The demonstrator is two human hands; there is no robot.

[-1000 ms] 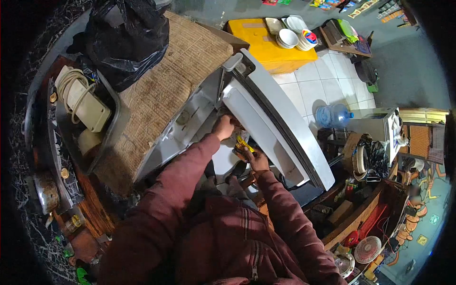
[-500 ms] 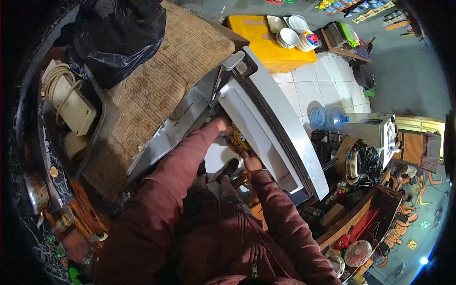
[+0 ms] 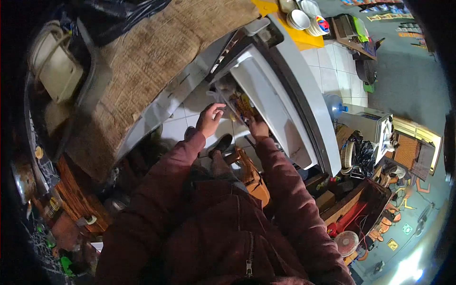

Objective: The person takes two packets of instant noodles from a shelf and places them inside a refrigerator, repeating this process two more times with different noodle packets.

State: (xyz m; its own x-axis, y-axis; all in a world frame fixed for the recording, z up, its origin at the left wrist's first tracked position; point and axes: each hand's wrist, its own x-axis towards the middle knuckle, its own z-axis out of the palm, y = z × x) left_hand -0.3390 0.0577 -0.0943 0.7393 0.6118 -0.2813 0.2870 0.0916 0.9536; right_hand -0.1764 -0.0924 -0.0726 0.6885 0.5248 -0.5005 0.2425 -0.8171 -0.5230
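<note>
An open refrigerator door with a white inner panel stands in front of me. Beside its inner side is a dark packet with yellow print; its lower part is hidden by my fingers. My right hand is closed on that packet, its fingertips partly hidden. Left of the packet, my left hand is raised over the tiled floor with fingers apart and nothing in it. What lies deeper behind the packet is too dim to make out.
Worn brown cardboard covers the refrigerator's top at left, with a black plastic bag on it. White bowls sit on a yellow box. A blue water jug and a wooden crate stand at right.
My left hand has left the packet and moved left and back, its fingers now apart. My right hand stays at the packet, slightly higher in view. The camera view has shifted.
</note>
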